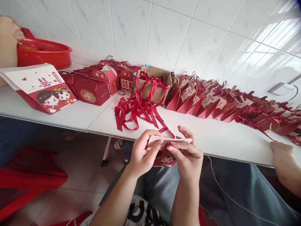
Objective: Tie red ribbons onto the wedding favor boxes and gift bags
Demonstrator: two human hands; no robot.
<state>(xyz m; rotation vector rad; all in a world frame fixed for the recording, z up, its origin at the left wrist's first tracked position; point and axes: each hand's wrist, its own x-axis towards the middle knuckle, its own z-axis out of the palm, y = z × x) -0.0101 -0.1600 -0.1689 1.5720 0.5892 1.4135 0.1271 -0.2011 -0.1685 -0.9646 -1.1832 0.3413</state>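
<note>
Above my lap, at the table's front edge, both hands hold a small red and white gift box (166, 161) with a printed cartoon figure. My left hand (146, 153) grips its left side, thumb on the pale top edge. Closed on the right side is my right hand (188, 155), thumb and index finger pinching near the top, the other fingers raised behind. A red ribbon (168, 130) runs from behind the box to a loose heap of red ribbons (138, 113) on the table. The box's far side is hidden by my fingers.
Behind the heap stands a cardboard box (152, 91) draped with ribbons. Rows of red gift boxes (207, 102) line the right; a larger cartoon box (50, 91) and a red basket (44, 56) stand left. Another person's hand (282, 150) rests at the right edge.
</note>
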